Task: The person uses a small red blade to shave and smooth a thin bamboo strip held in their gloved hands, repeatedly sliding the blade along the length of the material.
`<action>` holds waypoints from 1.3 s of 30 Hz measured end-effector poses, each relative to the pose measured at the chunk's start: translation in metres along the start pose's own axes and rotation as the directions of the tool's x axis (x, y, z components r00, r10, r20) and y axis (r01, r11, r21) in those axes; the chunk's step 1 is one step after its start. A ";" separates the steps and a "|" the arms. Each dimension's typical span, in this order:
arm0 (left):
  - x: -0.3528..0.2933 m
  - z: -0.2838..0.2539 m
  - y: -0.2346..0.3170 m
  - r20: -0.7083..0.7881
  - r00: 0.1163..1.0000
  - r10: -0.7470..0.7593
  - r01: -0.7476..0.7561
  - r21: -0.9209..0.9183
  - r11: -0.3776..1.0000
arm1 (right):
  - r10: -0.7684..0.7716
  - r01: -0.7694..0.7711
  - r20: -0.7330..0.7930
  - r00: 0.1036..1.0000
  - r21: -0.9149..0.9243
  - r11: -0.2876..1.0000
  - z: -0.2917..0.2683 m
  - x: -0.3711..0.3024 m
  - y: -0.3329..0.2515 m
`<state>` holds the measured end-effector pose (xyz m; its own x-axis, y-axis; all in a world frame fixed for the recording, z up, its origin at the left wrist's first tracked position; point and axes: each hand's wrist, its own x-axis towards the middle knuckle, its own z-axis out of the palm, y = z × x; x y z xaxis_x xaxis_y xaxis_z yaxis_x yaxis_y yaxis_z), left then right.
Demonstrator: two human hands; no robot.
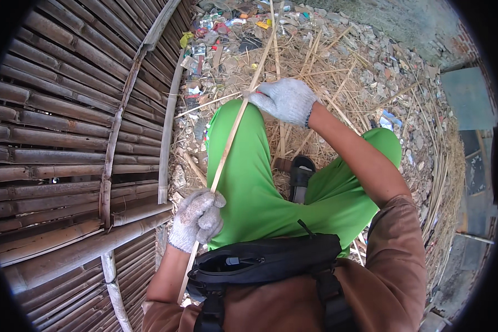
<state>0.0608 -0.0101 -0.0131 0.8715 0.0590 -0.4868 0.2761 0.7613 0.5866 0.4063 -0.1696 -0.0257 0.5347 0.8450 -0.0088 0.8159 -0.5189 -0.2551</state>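
Note:
A long, thin bamboo strip runs slantwise across my raised left knee, from beside my left arm up toward the far ground. My left hand, in a soiled grey-white knit glove, is closed around its near part by my left thigh. Just beyond the knee, my gloved right hand pinches the same strip between thumb and fingers. A small reddish spot shows at those fingertips; whether it belongs to a tool I cannot tell. Green trousers cover my bent legs, and a black waist bag lies across my lap, partly unzipped.
At the left stands a wall of bamboo poles, close to my left arm. Loose bamboo strips and shavings litter the rubble ground, with scattered rubbish farther off. A bundle of thin strips lies at the right. A concrete wall closes the far side.

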 end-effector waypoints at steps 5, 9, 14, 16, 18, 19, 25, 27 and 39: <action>-0.016 0.000 0.007 0.061 0.998 -0.035 0.039 -0.061 0.997 | 0.053 -0.054 -0.062 0.997 -0.008 0.999 -0.001 0.014 0.038; -0.017 -0.001 0.002 0.080 0.995 -0.057 0.066 -0.111 0.992 | 0.003 -0.001 -0.033 0.999 0.066 0.998 -0.010 0.000 0.005; -0.008 -0.012 -0.004 0.128 0.990 -0.059 0.079 -0.155 0.985 | -0.021 0.020 0.018 1.000 0.052 0.998 -0.011 -0.006 -0.019; -0.010 -0.003 0.002 0.129 0.989 -0.071 0.091 -0.162 0.983 | -0.020 0.022 -0.063 0.998 0.033 0.999 -0.008 0.000 -0.003; -0.010 -0.005 0.001 0.136 0.988 -0.069 0.090 -0.158 0.983 | -0.024 0.026 -0.066 0.998 0.029 0.999 -0.008 -0.002 0.002; -0.011 -0.007 0.000 0.138 0.988 -0.065 0.087 -0.159 0.983 | -0.032 0.034 -0.065 0.997 0.029 0.999 -0.010 -0.001 0.000; -0.012 -0.006 -0.007 0.107 0.994 -0.035 0.051 -0.141 0.989 | -0.018 0.018 -0.004 1.000 0.070 0.997 -0.010 -0.008 -0.007; -0.013 -0.005 -0.006 0.123 0.992 -0.035 0.052 -0.136 0.989 | -0.024 0.024 -0.014 1.000 0.038 0.999 -0.007 -0.006 -0.001; -0.038 -0.013 -0.006 0.081 0.996 -0.038 0.047 -0.114 0.992 | 0.084 -0.084 -0.020 0.996 0.003 0.996 -0.008 0.015 0.032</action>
<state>0.0208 -0.0082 -0.0066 0.8906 -0.0224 -0.4542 0.2687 0.8317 0.4859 0.4417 -0.1748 -0.0257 0.6056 0.7957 -0.0111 0.7673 -0.5876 -0.2567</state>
